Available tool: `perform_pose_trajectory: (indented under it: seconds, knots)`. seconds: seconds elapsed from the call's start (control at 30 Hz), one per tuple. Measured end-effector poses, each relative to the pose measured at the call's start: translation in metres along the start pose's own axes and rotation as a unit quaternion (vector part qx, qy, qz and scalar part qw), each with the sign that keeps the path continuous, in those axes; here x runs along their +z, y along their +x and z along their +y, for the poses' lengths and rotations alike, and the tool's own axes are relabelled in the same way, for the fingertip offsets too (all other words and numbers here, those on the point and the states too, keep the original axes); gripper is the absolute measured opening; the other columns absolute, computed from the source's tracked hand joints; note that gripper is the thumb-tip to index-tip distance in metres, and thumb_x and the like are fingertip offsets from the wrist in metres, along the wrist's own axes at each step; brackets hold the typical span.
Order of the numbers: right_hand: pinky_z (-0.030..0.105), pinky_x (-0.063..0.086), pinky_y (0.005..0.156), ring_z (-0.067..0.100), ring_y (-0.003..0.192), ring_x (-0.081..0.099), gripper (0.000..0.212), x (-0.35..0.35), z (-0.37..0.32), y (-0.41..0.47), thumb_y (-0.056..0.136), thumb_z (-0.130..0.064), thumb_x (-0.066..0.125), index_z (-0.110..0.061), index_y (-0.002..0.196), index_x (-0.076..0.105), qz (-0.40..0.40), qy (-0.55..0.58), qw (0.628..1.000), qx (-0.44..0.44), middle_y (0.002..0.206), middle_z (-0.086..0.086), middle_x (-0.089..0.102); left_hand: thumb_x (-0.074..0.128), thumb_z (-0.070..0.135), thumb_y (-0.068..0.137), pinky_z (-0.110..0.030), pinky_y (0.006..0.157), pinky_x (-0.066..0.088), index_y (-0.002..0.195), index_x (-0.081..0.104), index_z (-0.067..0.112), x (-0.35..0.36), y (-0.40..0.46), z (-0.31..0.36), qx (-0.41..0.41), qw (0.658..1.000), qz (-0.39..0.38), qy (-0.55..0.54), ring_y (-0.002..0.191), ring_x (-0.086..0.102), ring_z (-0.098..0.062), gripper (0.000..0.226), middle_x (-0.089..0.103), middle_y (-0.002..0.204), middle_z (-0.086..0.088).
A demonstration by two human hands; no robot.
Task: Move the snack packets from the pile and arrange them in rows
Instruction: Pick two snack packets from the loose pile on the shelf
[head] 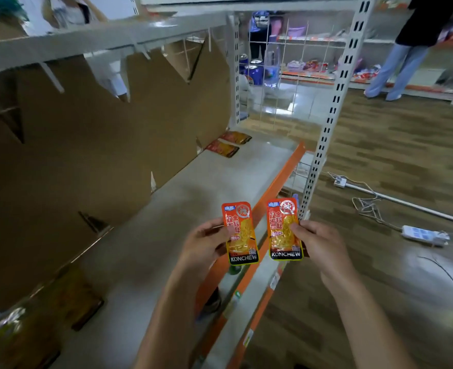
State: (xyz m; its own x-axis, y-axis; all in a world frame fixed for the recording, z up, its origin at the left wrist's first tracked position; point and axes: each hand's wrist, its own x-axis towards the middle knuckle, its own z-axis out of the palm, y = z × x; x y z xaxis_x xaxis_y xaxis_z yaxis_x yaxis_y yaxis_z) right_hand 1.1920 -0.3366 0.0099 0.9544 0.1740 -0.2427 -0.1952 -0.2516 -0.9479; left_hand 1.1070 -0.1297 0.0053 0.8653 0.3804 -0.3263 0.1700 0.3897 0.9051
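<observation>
I hold two orange KONCHEW snack packets upright over the shelf's front edge. My left hand (205, 245) pinches the left packet (242, 235) by its left side. My right hand (317, 245) pinches the right packet (284, 230) by its right side. Both packets face me, side by side and a little apart. Two more packets (222, 148) (236, 137) lie flat at the far end of the grey shelf (166, 222), next to the cardboard. A blurred pile of packets (20, 331) sits at the near left of the shelf.
Brown cardboard (86, 155) lines the shelf's back. An orange strip (286, 171) edges its front, and a perforated white upright (324, 134) stands at the right. A power strip (422, 235) with cables lies on the wood floor. A person (396, 65) stands at far shelves.
</observation>
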Motion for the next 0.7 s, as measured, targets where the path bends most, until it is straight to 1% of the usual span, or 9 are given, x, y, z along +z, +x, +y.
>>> perform_pose_trajectory:
  seconds: [0.1, 0.23, 0.3, 0.4, 0.47, 0.5, 0.6, 0.67, 0.7]
  knots:
    - [0.033, 0.051, 0.076, 0.015, 0.079, 0.071, 0.013, 0.001, -0.009, 0.034, 0.093, -0.026, 0.066, -0.017, 0.088, 0.074, -0.004, 0.015, 1.000, 0.007, 0.081, -0.005, 0.075, 0.063, 0.000, 0.091, -0.031, 0.075, 0.060, 0.110, 0.067, 0.004, 0.004, 0.033, 0.007, -0.012, 1.000, 0.002, 0.010, 0.085, 0.071, -0.024, 0.020, 0.074, 0.101, -0.013]
    - [0.024, 0.050, 0.064, 0.007, 0.067, 0.069, 0.012, 0.002, -0.022, 0.081, 0.093, -0.022, 0.066, -0.020, 0.083, 0.071, -0.015, 0.038, 0.999, 0.007, 0.079, -0.005, 0.074, 0.065, 0.003, 0.090, -0.031, 0.075, 0.059, 0.101, 0.070, 0.011, 0.013, 0.076, 0.016, -0.010, 1.000, 0.008, 0.014, 0.084, 0.072, -0.021, 0.014, 0.075, 0.096, -0.008]
    - [0.023, 0.049, 0.064, 0.006, 0.069, 0.070, 0.010, 0.002, -0.027, 0.107, 0.094, -0.022, 0.065, -0.022, 0.086, 0.072, -0.036, 0.037, 0.999, 0.006, 0.081, -0.005, 0.075, 0.066, 0.003, 0.089, -0.034, 0.077, 0.060, 0.101, 0.071, 0.011, 0.018, 0.097, 0.018, -0.011, 1.000, 0.024, 0.005, 0.087, 0.072, -0.023, 0.016, 0.075, 0.098, -0.011]
    - [0.030, 0.054, 0.078, 0.013, 0.083, 0.072, 0.010, 0.002, -0.032, 0.154, 0.094, -0.026, 0.065, -0.026, 0.085, 0.070, -0.064, 0.017, 0.998, 0.000, 0.088, -0.004, 0.075, 0.066, 0.004, 0.089, -0.044, 0.091, 0.056, 0.111, 0.069, 0.006, 0.029, 0.129, 0.020, -0.006, 0.998, 0.057, 0.005, 0.097, 0.069, -0.032, 0.022, 0.073, 0.110, -0.018]
    - [0.040, 0.055, 0.089, 0.016, 0.087, 0.072, 0.011, 0.003, -0.039, 0.187, 0.093, -0.029, 0.066, -0.027, 0.083, 0.070, -0.092, -0.005, 0.996, -0.002, 0.089, -0.004, 0.076, 0.067, 0.004, 0.089, -0.043, 0.091, 0.055, 0.112, 0.069, 0.006, 0.039, 0.148, 0.022, 0.000, 0.996, 0.086, -0.005, 0.097, 0.069, -0.032, 0.023, 0.073, 0.109, -0.017]
    - [0.043, 0.055, 0.090, 0.016, 0.086, 0.072, 0.012, 0.003, -0.043, 0.203, 0.092, -0.030, 0.066, -0.026, 0.081, 0.071, -0.105, -0.017, 0.994, -0.005, 0.087, -0.004, 0.076, 0.067, 0.004, 0.089, -0.040, 0.088, 0.057, 0.110, 0.069, 0.008, 0.045, 0.157, 0.023, 0.004, 0.995, 0.100, -0.013, 0.095, 0.070, -0.030, 0.022, 0.074, 0.107, -0.015]
    - [0.035, 0.057, 0.075, 0.013, 0.072, 0.073, 0.018, 0.000, -0.060, 0.250, 0.094, -0.027, 0.064, -0.024, 0.079, 0.074, -0.144, -0.046, 0.988, -0.024, 0.076, -0.006, 0.075, 0.069, 0.005, 0.088, -0.033, 0.080, 0.059, 0.111, 0.070, 0.010, 0.067, 0.183, 0.029, 0.011, 0.989, 0.141, -0.043, 0.090, 0.072, -0.024, 0.023, 0.076, 0.103, -0.011]
    - [0.026, 0.054, 0.060, 0.011, 0.065, 0.072, 0.017, -0.002, -0.073, 0.278, 0.096, -0.023, 0.061, -0.019, 0.086, 0.075, -0.180, -0.059, 0.981, -0.035, 0.073, -0.005, 0.075, 0.069, 0.005, 0.088, -0.033, 0.080, 0.059, 0.110, 0.070, 0.010, 0.080, 0.198, 0.032, 0.017, 0.983, 0.170, -0.063, 0.088, 0.072, -0.023, 0.023, 0.076, 0.102, -0.010]
    - [0.025, 0.054, 0.059, 0.012, 0.066, 0.073, 0.017, -0.003, -0.078, 0.290, 0.097, -0.022, 0.060, -0.017, 0.088, 0.074, -0.198, -0.061, 0.978, -0.034, 0.073, -0.003, 0.076, 0.070, 0.006, 0.088, -0.035, 0.083, 0.058, 0.110, 0.070, 0.010, 0.086, 0.204, 0.034, 0.022, 0.980, 0.183, -0.072, 0.090, 0.072, -0.023, 0.023, 0.076, 0.103, -0.011]
